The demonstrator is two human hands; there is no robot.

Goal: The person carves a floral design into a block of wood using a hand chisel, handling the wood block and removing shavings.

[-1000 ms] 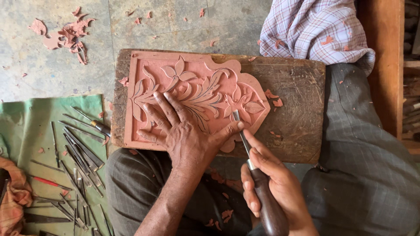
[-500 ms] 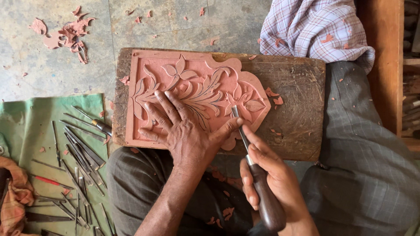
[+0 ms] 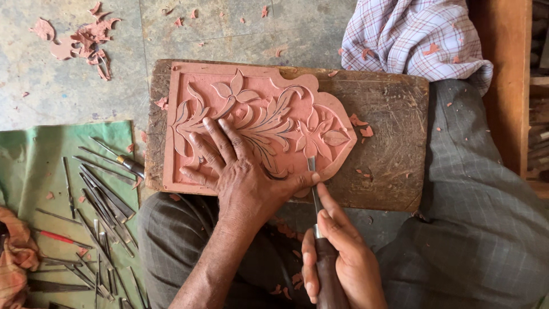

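A reddish carved panel [image 3: 257, 109] with leaves and flowers in relief lies on a worn wooden board [image 3: 389, 126] across my lap. My left hand [image 3: 240, 171] rests flat on the panel's near edge, fingers spread, thumb against the blade. My right hand [image 3: 337, 257] grips the dark wooden handle of a chisel [image 3: 315, 200]. The chisel's metal tip touches the panel close to the flower at its pointed right end.
A green cloth [image 3: 34, 166] at the left holds several thin metal carving tools [image 3: 103, 200]. Reddish shavings [image 3: 80, 40] lie on the grey floor. A checked cloth [image 3: 412, 34] sits past the board's far right. Wooden furniture [image 3: 503, 86] stands on the right.
My right hand and chisel have shifted slightly toward me and left along the panel's edge. The left hand stays pressed on the panel.
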